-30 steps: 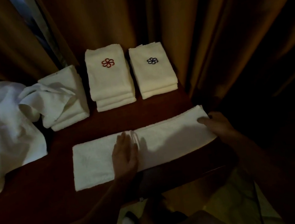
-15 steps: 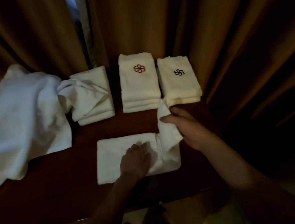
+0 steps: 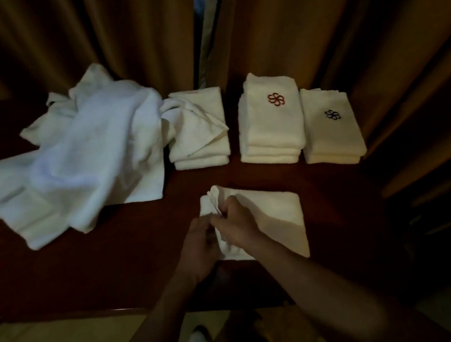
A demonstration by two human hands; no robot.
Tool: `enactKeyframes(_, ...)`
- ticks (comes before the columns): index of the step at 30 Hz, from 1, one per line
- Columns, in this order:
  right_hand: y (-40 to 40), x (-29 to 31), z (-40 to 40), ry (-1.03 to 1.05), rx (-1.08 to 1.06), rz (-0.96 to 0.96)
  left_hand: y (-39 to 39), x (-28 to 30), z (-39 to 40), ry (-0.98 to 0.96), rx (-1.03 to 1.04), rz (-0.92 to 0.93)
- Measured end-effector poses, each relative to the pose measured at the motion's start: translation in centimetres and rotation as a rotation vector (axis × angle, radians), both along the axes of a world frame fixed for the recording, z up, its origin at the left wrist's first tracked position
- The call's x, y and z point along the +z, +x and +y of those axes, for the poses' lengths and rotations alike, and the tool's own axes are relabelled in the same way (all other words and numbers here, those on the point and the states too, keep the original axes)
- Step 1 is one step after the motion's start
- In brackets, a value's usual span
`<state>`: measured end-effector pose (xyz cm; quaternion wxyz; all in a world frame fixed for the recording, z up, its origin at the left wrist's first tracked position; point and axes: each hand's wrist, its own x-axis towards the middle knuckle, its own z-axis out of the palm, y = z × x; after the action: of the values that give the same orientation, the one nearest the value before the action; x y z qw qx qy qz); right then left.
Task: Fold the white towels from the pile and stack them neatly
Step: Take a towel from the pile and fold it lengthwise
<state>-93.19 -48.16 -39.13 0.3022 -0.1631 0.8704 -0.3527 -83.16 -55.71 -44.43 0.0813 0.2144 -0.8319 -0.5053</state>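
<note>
The loose pile [image 3: 68,167] sprawls at the frame's left on the counter [image 3: 114,264]; three folded stacks sit behind centre. The towel [image 3: 273,216], a long strip a second ago, now lies halved at lower centre. Both hands, left hand [image 3: 198,247] and right hand [image 3: 236,222], pinch its left edges with clamped fingers, so one more fold seems due.

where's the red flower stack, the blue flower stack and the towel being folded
red flower stack [image 3: 271,121], head view, top towel below the emblem
blue flower stack [image 3: 331,135], head view, top towel below the emblem
towel being folded [image 3: 276,213], head view, flat right half
</note>
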Motion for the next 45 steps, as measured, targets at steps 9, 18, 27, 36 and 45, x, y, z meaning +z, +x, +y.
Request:
enactKeyframes(9,-1.6,0.1,3.6,-0.480,-0.207,-0.265,-0.3,0.8,0.7,-0.018,0.233,-0.125)
enactKeyframes(18,-4.0,-4.3,10.3,0.305,-0.214,0.318,-4.3,0.7,2.1,-0.262,0.315,-0.342)
enactKeyframes(27,-4.9,-5.1,11.4,0.271,-0.111,0.324,-3.1,-1.3,1.7,0.004,0.439,-0.069)
enactKeyframes(36,-5.7,-5.5,12.3,0.387,0.062,0.611,-3.5,-2.5,3.2,-0.291,0.566,-0.231)
enactKeyframes(45,-7.3,-6.0,13.0,0.372,0.270,0.524,-3.3,-3.0,2.4,-0.422,0.441,-0.313)
